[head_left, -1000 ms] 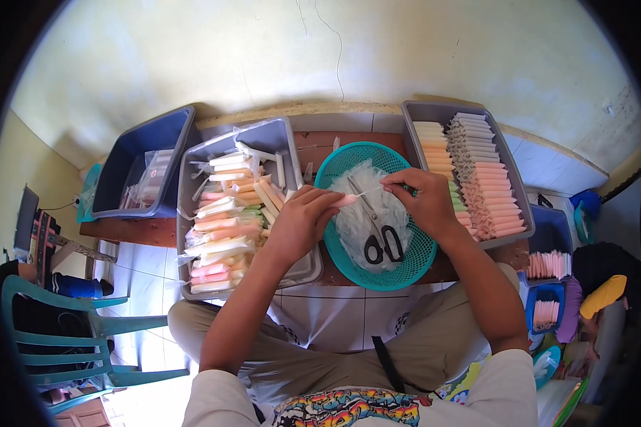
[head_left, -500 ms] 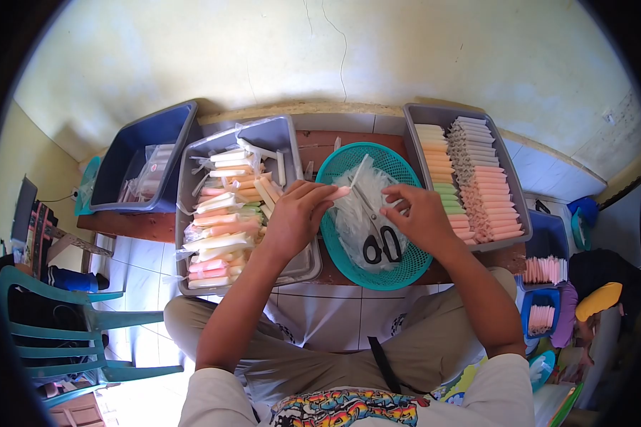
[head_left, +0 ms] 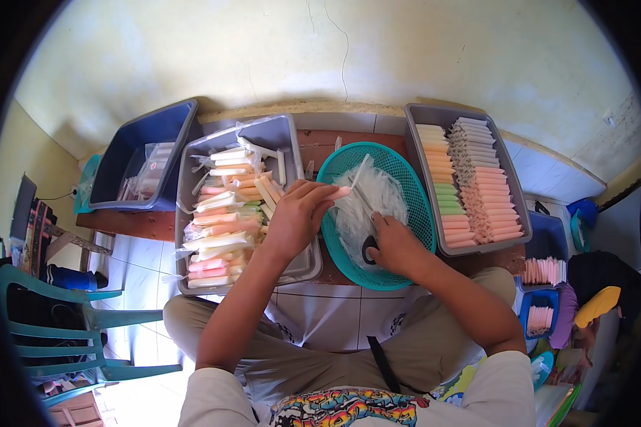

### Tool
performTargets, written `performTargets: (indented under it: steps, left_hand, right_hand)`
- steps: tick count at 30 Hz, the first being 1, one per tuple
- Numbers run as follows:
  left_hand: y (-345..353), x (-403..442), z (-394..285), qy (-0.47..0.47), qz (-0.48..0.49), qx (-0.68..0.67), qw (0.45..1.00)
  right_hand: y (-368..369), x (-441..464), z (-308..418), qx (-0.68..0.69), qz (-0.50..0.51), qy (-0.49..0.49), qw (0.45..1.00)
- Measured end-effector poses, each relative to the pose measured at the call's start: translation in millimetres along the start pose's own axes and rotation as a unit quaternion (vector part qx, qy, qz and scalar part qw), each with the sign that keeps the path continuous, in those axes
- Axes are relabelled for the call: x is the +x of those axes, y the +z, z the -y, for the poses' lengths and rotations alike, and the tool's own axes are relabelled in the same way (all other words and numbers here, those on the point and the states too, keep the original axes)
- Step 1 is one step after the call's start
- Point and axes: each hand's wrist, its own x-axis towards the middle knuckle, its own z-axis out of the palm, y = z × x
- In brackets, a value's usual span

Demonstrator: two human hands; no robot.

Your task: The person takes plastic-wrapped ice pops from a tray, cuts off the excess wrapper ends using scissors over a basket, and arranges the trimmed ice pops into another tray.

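Note:
My left hand [head_left: 300, 213] pinches a pink ice pop in a clear plastic tube; its empty plastic tail [head_left: 362, 171] sticks up past my fingertips, over the basket. Most of this ice pop is hidden behind my fingers. My right hand [head_left: 397, 245] is closed round the handles of the scissors [head_left: 369, 246], which lie on plastic scraps [head_left: 350, 220] in a teal mesh basket [head_left: 423, 210]. One black handle loop shows beside my thumb. Left of my left hand, a grey tub [head_left: 286, 132] holds a loose heap of pink, orange, cream and green ice pops [head_left: 224, 220].
A second grey tub [head_left: 420, 117] on the right holds neat rows of ice pops [head_left: 488, 181]. At far left stands a dark tub [head_left: 114, 160] with bagged sticks. A teal chair [head_left: 57, 320] is at lower left; blue bins [head_left: 548, 235] sit low on the right.
My right hand has moved down into the basket and taken hold of the scissors' handles. My left hand stays in place with the ice pop.

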Motion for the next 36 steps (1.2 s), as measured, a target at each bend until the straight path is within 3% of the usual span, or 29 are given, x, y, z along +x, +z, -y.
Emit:
performTargets:
  steps: [6, 14, 31, 36]
  left_hand:
    - [1, -2, 0, 0.0, -0.001, 0.001, 1.0]
    - [-2, -2, 1, -0.009, -0.004, -0.007, 1.0]
    - [-11, 4, 21, -0.042, -0.068, 0.071, 0.994]
    - [-8, 8, 13, -0.013, -0.072, 0.08, 0.994]
  right_hand:
    - [-2, 4, 6, 0.001, 0.043, 0.042, 0.998]
    - [-8, 4, -6, 0.046, -0.036, -0.012, 0.998]
    - [-101, -31, 24, 0.172, -0.008, -0.042, 0.984]
    - [-92, -30, 19, 0.183, 0.007, -0.063, 0.981]
